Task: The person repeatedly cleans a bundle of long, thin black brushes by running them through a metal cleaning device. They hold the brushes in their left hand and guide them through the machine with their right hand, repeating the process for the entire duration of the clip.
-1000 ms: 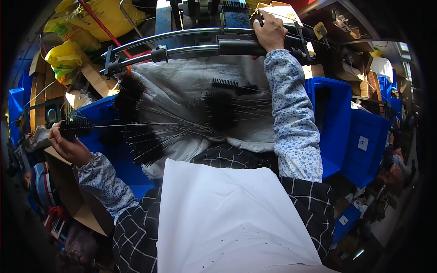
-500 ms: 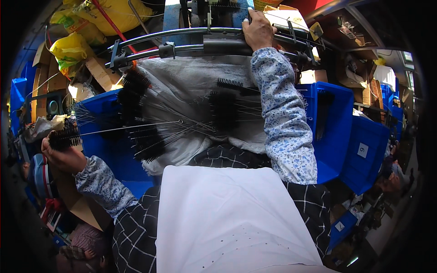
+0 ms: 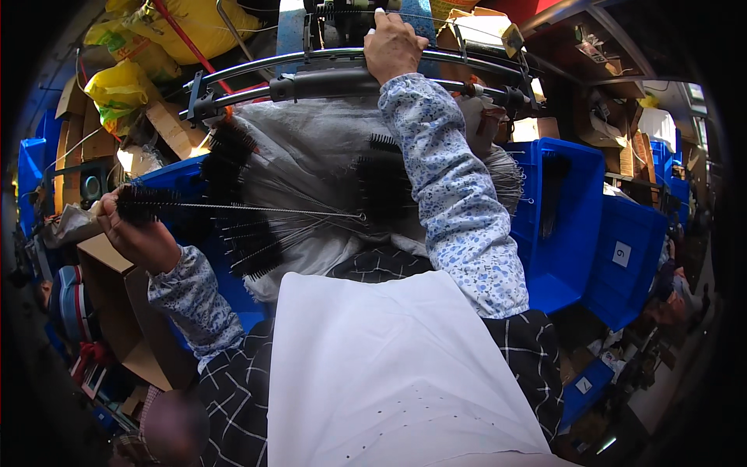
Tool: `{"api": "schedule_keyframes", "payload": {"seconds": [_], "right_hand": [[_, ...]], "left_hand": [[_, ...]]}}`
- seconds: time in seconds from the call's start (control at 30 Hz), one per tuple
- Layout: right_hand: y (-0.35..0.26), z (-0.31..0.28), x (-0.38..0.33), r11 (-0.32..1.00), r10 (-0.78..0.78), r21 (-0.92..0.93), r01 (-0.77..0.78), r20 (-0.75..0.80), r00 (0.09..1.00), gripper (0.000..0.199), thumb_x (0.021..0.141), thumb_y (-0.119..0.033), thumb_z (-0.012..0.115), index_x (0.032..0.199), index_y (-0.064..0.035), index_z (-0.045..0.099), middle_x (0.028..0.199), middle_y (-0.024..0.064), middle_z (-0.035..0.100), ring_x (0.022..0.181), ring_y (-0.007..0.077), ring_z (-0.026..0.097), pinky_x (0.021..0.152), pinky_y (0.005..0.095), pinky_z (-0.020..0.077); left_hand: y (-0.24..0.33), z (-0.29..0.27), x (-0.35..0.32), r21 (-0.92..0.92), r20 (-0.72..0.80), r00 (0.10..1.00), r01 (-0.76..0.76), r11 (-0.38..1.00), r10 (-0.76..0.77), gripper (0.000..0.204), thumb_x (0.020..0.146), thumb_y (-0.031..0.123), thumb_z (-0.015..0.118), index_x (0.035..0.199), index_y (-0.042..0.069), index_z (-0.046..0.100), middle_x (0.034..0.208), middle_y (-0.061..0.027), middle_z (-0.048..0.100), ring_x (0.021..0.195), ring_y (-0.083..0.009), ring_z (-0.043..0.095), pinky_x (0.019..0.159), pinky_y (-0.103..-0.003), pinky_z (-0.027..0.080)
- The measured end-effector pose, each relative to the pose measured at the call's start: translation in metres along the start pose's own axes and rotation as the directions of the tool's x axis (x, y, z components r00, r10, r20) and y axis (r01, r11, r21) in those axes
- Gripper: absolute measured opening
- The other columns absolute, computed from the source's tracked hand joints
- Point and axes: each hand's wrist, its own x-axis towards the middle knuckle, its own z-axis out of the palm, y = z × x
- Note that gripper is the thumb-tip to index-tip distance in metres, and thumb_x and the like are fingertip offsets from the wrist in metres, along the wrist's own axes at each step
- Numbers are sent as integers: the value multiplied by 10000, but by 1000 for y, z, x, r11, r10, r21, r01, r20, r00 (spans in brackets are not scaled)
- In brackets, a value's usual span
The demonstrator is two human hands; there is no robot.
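My left hand [image 3: 138, 233] is closed on the bristle end of a black wire brush [image 3: 152, 204]. Its twisted wire stem runs right across my lap and ends in a small loop. At the machine's rails, my right hand [image 3: 394, 47] is closed, fingers curled at the upper rail [image 3: 334, 54]; what they grip is hidden. A dark sliding sleeve [image 3: 327, 84] sits on the lower rail, left of that hand. Behind the fingers, a thin wire with black bristles [image 3: 350, 10] lies across the machine head. More black brushes [image 3: 381, 179] lie on the pale cloth [image 3: 311, 132] over my lap.
Blue bins stand at my left [image 3: 183, 171] and right [image 3: 568, 265]; wire loops poke over the right one's edge. An open cardboard box [image 3: 124, 300] is below my left hand. Yellow bags [image 3: 120, 93] lie far left. A person [image 3: 167, 428] is at the lower left.
My right hand has moved left along the rails, and the dark sleeve has slid left too. My left hand has moved right and slightly away from me with the brush.
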Motion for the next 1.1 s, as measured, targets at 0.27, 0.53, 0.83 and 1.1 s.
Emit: {"api": "schedule_keyframes", "payload": {"seconds": [0.27, 0.53, 0.83, 1.1], "right_hand": [[71, -23, 3, 999, -49, -17, 48, -36, 998, 383, 750, -257, 500, 1108, -123, 503, 1019, 81, 541, 941, 251, 512, 785, 446, 357], [139, -36, 51, 971, -16, -232, 52, 154, 988, 356, 774, -398, 479, 1017, -153, 568, 991, 98, 565, 930, 251, 520, 795, 323, 397], [145, -143, 2, 982, -24, 170, -77, 522, 853, 250, 821, -242, 491, 1023, -112, 558, 786, 95, 606, 681, 169, 572, 640, 272, 446], [2, -144, -100, 618, -652, 778, -115, 589, 478, 310, 870, -230, 390, 1075, -6, 452, 872, 170, 566, 818, 266, 552, 727, 320, 418]], "left_hand": [[-11, -10, -11, -55, 18, 997, 71, 996, -70, 210, 861, 179, 419, 930, -7, 487, 826, -59, 494, 765, -117, 494, 685, -214, 426], [-6, 19, -21, -254, 278, 950, 214, 943, -141, 137, 857, 140, 432, 928, 26, 460, 794, -24, 508, 700, -68, 504, 641, -192, 434], [-4, 38, -30, -213, 478, 848, 365, 906, -229, 143, 859, 144, 419, 943, 30, 442, 836, -40, 515, 726, -78, 530, 637, -202, 456], [9, 84, -78, -129, 730, 642, 468, 874, -236, 155, 880, 168, 376, 950, 32, 403, 906, -48, 478, 781, -90, 524, 670, -221, 473]]}}
